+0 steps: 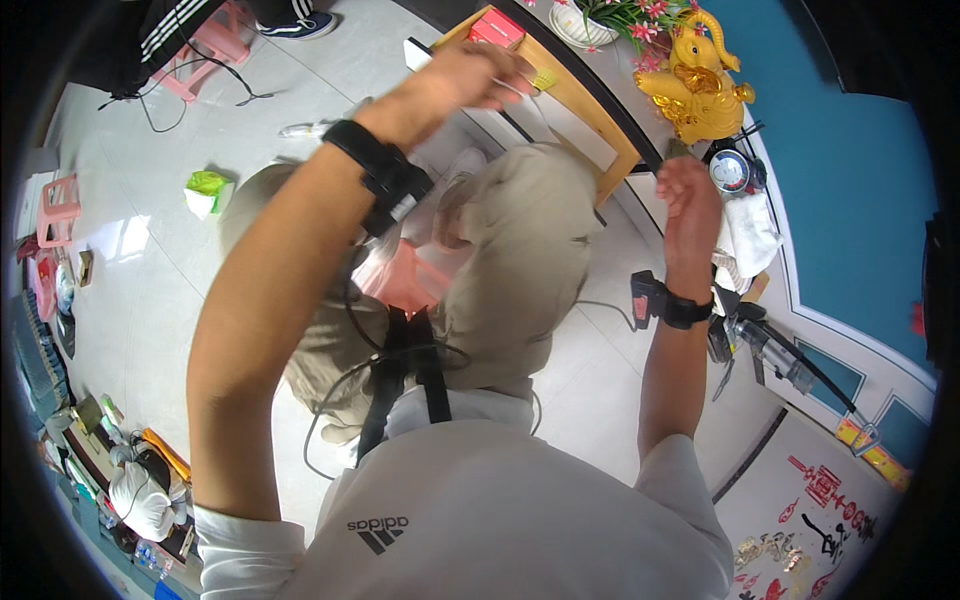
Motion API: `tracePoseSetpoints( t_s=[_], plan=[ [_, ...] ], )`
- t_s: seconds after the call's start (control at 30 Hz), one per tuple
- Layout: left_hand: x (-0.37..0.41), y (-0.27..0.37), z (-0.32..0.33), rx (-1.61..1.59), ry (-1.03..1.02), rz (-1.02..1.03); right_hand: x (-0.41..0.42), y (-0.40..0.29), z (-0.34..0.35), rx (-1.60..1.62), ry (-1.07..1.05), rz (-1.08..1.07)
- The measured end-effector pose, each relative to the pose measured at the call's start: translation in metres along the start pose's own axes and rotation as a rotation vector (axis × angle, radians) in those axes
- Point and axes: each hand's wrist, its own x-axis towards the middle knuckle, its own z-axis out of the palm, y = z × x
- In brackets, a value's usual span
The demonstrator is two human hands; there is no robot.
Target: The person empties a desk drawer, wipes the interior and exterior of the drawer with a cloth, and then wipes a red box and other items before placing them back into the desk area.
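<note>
My left hand (486, 75), blurred and loosely bent, hangs over an open wooden drawer (619, 174). A thin white line shows by its fingers; whether they hold it is unclear. Beside the fingertips lies a yellow-green netted thing (544, 78), and a red box (496, 28) sits in the drawer just beyond the hand. My right hand (686, 187), its fingers curled, is at the edge of the dark-rimmed top. A small dark green thing (677, 148) shows past it; I cannot tell if it is held. Black devices are strapped to both wrists.
On the top stand a golden elephant figurine (701, 82), a potted plant with pink flowers (581, 26), a round dial (728, 170) and a white cloth (750, 232). A pink stool (409, 281) is between my legs. Cables hang near my knees. Another person's shoe (298, 27) is at the upper left.
</note>
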Motion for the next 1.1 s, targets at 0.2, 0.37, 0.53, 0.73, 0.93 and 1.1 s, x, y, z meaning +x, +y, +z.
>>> tracePoseSetpoints(
  t_s=[0.2, 0.37, 0.53, 0.73, 0.93, 1.1],
  plan=[
    [0.057, -0.027, 0.056, -0.105, -0.393, 0.074, 0.081, 0.079, 0.046, -0.381, -0.265, 0.336],
    [0.105, -0.039, 0.050, 0.283, -0.268, 0.304, 0.202, 0.181, 0.097, -0.645, -0.566, 0.239],
    [0.123, -0.037, 0.050, 0.877, 0.077, 0.358, 0.311, 0.284, 0.177, -0.561, -0.303, 0.641],
    [0.144, -0.030, 0.029, 0.835, 0.198, 0.209, 0.380, 0.356, 0.189, -0.781, -0.086, 0.254],
    [0.108, -0.039, 0.049, 0.658, 0.176, 0.254, 0.325, 0.350, 0.196, -0.633, -0.191, 0.009],
    [0.085, -0.039, 0.040, 0.950, 0.113, 0.329, 0.263, 0.297, 0.171, -0.228, 0.015, 0.353]
  ],
)
